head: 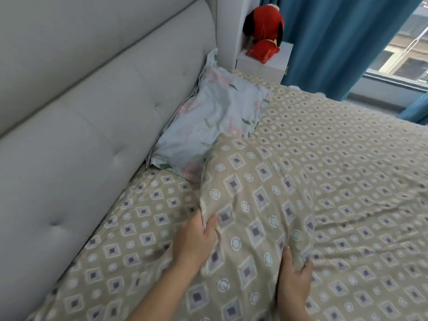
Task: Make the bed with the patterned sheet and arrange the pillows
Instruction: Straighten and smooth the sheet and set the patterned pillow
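Both hands hold a puffy tan pillow point(250, 205) with purple squares and white rings on it. The left hand point(196, 237) grips the pillow's left edge. Its thumb lies on top and its fingers curl under the cloth. The right hand point(294, 276) grips the pillow's right edge lower down, with the thumb pointing up on the front and the fingers bent round the side. The tan pillow sits between the two hands and reaches away from them, up toward the top of the bed.

Under the hands and the pillow lies the tan patterned sheet point(347, 158). It has the same squares and rings. It covers the bed from below the hands out to the far right, with a few soft wrinkles to the right of the right hand.

Just past the far end of the tan pillow is a pale blue flowery pillow point(208, 121). It leans on the soft grey padded headboard point(81, 112), which runs along to the left of the left hand.

Farther off, beyond the flowery pillow, a red and black plush toy point(264, 31) sits on a small white stand point(261, 66). Right of the toy hangs a long blue curtain point(335, 42), and a window point(405, 59) shows beside it.
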The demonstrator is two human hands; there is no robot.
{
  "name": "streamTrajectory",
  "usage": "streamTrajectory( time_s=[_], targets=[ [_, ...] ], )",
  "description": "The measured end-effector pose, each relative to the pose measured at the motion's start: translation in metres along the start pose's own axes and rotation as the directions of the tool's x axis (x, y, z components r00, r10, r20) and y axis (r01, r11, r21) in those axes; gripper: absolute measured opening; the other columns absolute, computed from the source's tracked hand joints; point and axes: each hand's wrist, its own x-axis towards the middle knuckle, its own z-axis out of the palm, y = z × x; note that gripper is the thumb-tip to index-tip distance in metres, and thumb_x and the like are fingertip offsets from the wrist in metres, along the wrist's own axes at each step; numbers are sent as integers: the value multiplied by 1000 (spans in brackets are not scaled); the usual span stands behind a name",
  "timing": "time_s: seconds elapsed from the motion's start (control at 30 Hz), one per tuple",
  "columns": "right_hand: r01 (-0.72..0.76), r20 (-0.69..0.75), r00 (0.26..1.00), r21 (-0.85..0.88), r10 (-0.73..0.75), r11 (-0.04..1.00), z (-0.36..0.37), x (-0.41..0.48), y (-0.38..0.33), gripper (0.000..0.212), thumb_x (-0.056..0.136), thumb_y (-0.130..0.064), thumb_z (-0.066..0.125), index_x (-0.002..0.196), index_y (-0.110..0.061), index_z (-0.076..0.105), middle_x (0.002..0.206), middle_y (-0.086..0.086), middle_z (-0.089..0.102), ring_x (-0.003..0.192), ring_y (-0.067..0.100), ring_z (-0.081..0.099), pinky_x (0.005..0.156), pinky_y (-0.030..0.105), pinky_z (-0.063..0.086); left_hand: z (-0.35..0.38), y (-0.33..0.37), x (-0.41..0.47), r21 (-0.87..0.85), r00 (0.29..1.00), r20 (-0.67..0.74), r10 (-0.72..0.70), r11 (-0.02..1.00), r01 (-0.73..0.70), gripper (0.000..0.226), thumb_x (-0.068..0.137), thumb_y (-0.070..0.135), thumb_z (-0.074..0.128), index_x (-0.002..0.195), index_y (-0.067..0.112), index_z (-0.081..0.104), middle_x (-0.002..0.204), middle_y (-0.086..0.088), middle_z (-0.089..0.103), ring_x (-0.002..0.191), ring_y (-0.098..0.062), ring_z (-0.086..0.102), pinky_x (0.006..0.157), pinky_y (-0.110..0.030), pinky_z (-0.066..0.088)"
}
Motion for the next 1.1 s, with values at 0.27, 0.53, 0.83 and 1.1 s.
streamTrajectory(
  time_s=[0.27,0.53,0.83,1.1],
  targets=[
    [37,353,935,-36,-22,999,99,-94,16,71,93,-39,56,150,-19,20,153,6,31,139,28,31,113,43,27,-109,-88,7,234,935,-352,-37,964,126,30,100,35,34,87,16,53,91,-4,63,81,-28,57,69,-36,44],
    [-52,718,635,-328,285,943,190,-112,90,76,69,-45,67,133,-19,36,120,7,60,102,24,60,86,42,53,-134,-226,44,593,914,-243,-326,695,405,52,98,45,32,137,11,37,132,-15,49,121,-34,47,96,-46,37],
    [26,744,564,-450,359,893,207,-81,113,51,92,-20,59,136,-25,32,111,4,64,90,21,66,60,34,55,-106,-247,84,480,973,-197,-123,853,205,12,96,10,36,96,18,45,109,-5,56,100,-31,56,75,-41,43],
    [872,683,417,-487,-600,51,232,-50,-14,35,97,-43,33,118,-20,49,125,4,52,120,28,47,95,39,37,-71,-216,49,601,941,-337,14,773,204,67,91,46,29,150,15,22,156,-12,23,144,-33,20,111,-63,10]
  ],
)
